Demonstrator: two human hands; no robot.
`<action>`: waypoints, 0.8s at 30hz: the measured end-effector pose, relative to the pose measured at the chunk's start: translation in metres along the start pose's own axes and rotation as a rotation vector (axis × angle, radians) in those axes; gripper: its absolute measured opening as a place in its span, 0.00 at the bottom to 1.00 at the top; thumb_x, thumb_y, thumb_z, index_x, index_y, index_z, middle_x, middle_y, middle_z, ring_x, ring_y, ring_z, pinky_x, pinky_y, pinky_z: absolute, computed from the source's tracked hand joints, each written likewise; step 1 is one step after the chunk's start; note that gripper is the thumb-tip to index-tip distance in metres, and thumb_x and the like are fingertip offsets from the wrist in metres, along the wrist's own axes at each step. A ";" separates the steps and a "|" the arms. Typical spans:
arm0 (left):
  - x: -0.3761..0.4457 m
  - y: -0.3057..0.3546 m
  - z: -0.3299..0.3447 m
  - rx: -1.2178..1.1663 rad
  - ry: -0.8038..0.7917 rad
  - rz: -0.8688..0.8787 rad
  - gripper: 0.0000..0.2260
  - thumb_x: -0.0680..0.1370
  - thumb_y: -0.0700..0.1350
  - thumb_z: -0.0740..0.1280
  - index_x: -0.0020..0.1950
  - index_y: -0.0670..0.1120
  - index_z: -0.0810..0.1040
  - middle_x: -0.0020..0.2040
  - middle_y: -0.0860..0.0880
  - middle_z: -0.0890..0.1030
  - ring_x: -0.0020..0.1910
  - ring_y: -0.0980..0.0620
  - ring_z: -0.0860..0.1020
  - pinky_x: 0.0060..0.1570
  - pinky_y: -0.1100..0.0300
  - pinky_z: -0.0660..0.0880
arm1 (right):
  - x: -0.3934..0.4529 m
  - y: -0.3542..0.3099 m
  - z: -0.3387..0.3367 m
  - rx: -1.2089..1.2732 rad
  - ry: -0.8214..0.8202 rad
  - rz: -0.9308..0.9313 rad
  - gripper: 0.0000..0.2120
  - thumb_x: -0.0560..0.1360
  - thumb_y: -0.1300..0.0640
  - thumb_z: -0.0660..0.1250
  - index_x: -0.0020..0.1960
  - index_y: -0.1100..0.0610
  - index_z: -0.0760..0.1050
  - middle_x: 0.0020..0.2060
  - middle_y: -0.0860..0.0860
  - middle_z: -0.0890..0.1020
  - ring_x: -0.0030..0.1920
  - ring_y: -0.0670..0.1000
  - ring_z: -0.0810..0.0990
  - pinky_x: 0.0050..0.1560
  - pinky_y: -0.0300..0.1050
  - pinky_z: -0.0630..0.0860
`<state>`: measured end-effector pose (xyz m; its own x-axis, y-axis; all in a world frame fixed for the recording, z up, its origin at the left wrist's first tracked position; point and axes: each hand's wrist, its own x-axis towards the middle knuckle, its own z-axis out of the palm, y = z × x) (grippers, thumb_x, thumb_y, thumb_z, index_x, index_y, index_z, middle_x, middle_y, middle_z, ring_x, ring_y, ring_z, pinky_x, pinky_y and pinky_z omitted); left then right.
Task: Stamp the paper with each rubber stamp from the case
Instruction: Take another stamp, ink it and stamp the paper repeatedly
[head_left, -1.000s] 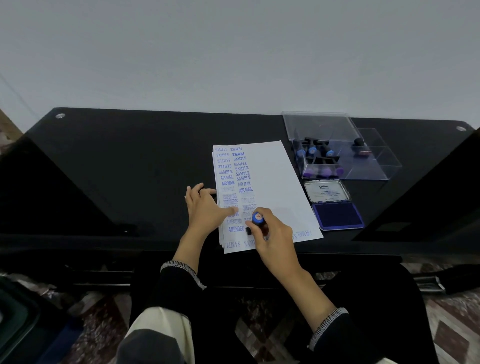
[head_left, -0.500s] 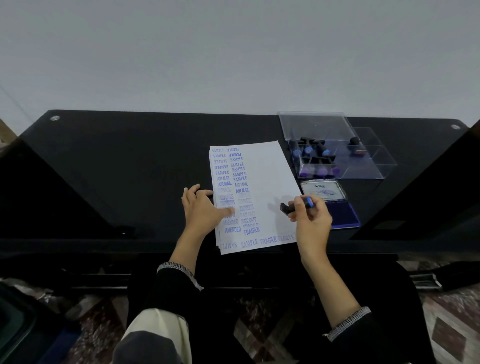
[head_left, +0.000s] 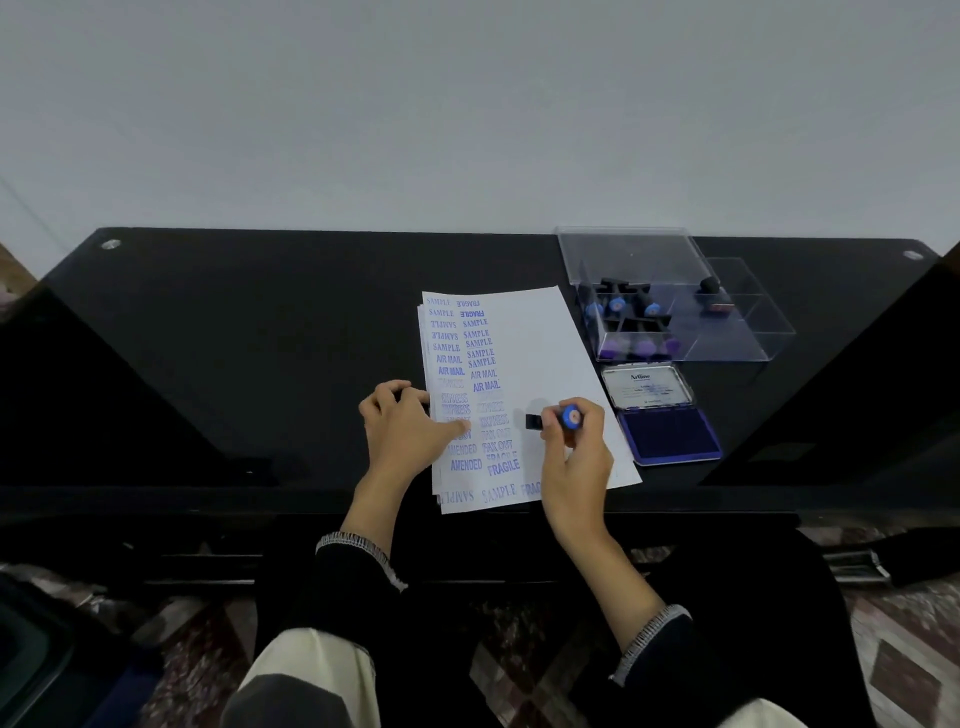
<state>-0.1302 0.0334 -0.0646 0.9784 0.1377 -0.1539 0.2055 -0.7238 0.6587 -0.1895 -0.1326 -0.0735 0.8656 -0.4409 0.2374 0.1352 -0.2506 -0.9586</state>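
Your right hand (head_left: 574, 457) holds a rubber stamp (head_left: 551, 419) pinched between thumb and curled fingers, lifted above the right half of the paper (head_left: 540, 358). The stamp lies on its side in that grip: its blue round cap points right, near your knuckles, and its black base sticks out to the left, past your fingertips, over a bare patch of the sheet. Whether the base touches the paper cannot be told. Your left hand (head_left: 408, 434) rests on the paper's left edge, fingers loosely bent, the fingertips pressing down on the printed columns of blue words such as SAMPLE, AIR MAIL and FRAGILE. The paper sits on the black table (head_left: 234, 338), its near edge at the table's front. To the right of the sheet lies the open ink pad (head_left: 670, 434), its lid folded back, just beside your right hand. Behind the pad stands the clear case (head_left: 675, 306), with more stamps inside its left compartments.
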 end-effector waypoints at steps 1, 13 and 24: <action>-0.002 0.002 -0.001 0.056 0.027 0.015 0.22 0.72 0.58 0.72 0.60 0.48 0.73 0.67 0.52 0.63 0.68 0.48 0.57 0.67 0.53 0.58 | 0.001 -0.001 0.004 0.007 0.018 0.004 0.05 0.79 0.56 0.63 0.51 0.48 0.67 0.45 0.46 0.77 0.45 0.48 0.77 0.41 0.31 0.71; -0.005 0.015 -0.008 -0.296 -0.068 -0.044 0.23 0.75 0.40 0.72 0.66 0.45 0.66 0.58 0.50 0.75 0.51 0.53 0.76 0.40 0.63 0.73 | 0.025 -0.001 0.032 0.070 0.190 0.075 0.03 0.81 0.54 0.59 0.52 0.52 0.66 0.42 0.45 0.75 0.41 0.48 0.75 0.38 0.32 0.70; -0.008 0.019 -0.013 -0.429 -0.117 -0.024 0.12 0.79 0.36 0.63 0.61 0.47 0.69 0.52 0.55 0.76 0.45 0.59 0.76 0.34 0.68 0.71 | 0.038 0.001 0.022 0.138 0.180 0.179 0.06 0.79 0.53 0.63 0.52 0.54 0.71 0.44 0.51 0.80 0.43 0.52 0.80 0.44 0.33 0.74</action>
<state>-0.1334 0.0269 -0.0413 0.9695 0.0558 -0.2388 0.2422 -0.3719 0.8961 -0.1456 -0.1306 -0.0685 0.7838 -0.6165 0.0746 0.0632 -0.0404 -0.9972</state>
